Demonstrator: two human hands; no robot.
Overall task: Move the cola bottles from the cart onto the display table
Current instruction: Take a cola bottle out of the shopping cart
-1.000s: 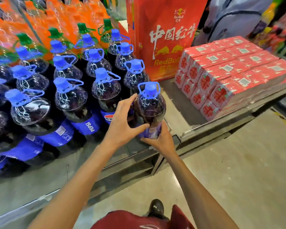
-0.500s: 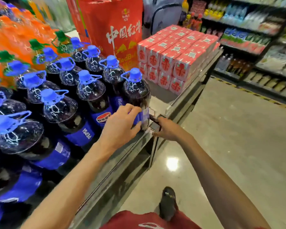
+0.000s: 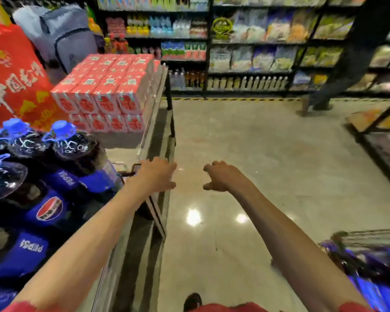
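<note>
The fingers of our left hand hang loosely curled and hold nothing, and the fingers of our right hand are the same, bent slack with the thumb out and nothing in them. The two hands reach forward side by side with a gap of bare floor between them. Our left fingers sit over the corner edge of the worktop; we cannot tell whether they touch it. Just to the left of those fingers stand the cola bottles, dark with blue caps and blue labels, packed close on the worktop and running on further to the left. Beyond our left fingers, further along the same worktop, red cartons are stacked in two layers, with a red bag and a grey backpack behind them. Well to the right of our right fingers and back towards us, the wire cart shows at the frame edge, with blurred blue and dark shapes inside it. Far ahead of both hands, shelves of goods line the aisle, and a person's legs pass before them.
</note>
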